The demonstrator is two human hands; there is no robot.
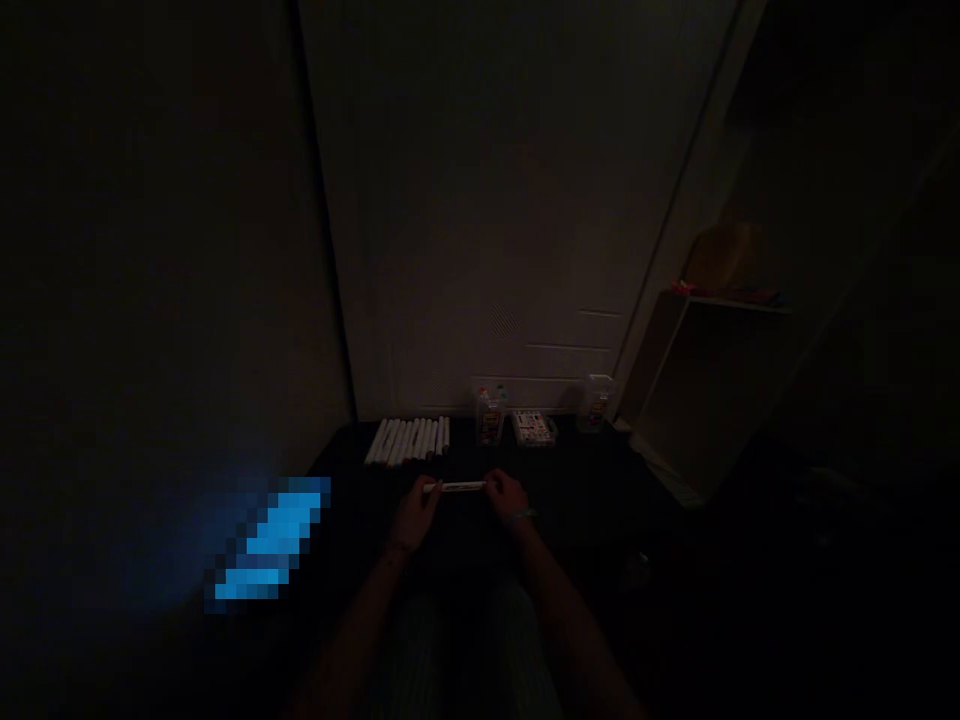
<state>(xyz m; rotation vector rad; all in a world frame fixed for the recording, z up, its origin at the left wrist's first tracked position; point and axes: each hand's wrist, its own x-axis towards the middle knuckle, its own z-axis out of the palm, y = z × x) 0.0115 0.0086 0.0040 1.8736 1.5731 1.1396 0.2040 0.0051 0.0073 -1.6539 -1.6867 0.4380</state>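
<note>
1 camera, worn on the person's head, supplies this view. It looks forward and down from above the legs, with the forearms running in from the bottom edge. The left hand and right hand lie below the middle of the picture, near the camera yet small within a wide field. Beyond these 2 hands, the desk reaches back to a pale panel, which fills the upper middle. A cabinet comes in at the right.
</note>
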